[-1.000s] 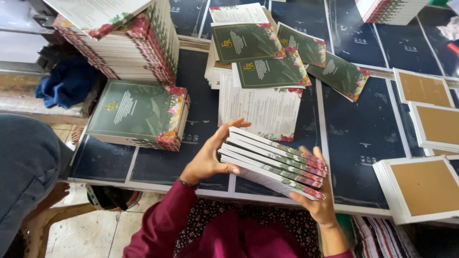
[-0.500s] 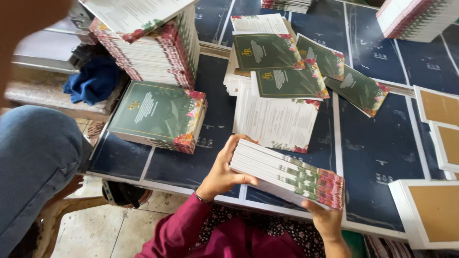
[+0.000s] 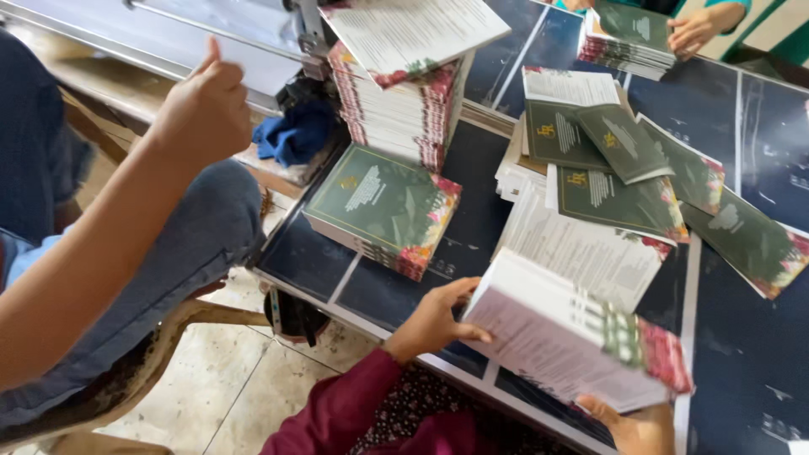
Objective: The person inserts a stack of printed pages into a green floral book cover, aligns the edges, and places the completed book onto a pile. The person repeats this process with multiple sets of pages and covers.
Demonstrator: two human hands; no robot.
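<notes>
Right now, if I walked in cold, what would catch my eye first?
Probably the thick bundle of booklets at the lower right, gripped between the left hand and the right hand above the dark table. Next, the tall stack of booklets at top centre, with a short green-covered pile below it. A co-worker's raised fist fills the upper left.

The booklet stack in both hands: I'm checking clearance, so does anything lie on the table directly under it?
Yes. The booklet stack held by the left hand and right hand hangs over a white printed sheet pile lying on the dark table.
</notes>
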